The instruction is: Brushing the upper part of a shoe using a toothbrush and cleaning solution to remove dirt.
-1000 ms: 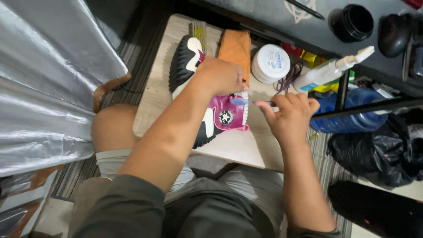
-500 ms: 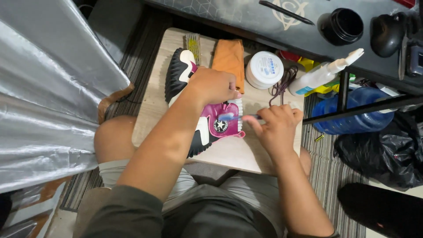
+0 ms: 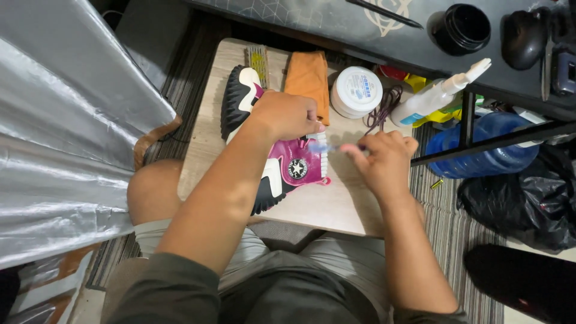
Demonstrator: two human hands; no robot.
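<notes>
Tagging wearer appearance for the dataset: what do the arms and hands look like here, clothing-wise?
Left hand and right hand are bare: no gloves, rings or watch visible. Forearms are uncovered. A dark olive sleeve covers the left upper arm; a matching sleeve edge shows at the right elbow.

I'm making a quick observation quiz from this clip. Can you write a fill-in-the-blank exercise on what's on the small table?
1. The left hand presses on a pink, white and black ____.
2. The folded cloth beyond the left hand is ____ in colour.
3. The round tub beside the cloth has a ____ lid.
4. The spray bottle lies nearer the ____ hand.

Missing words: shoe; orange; white; right
</notes>
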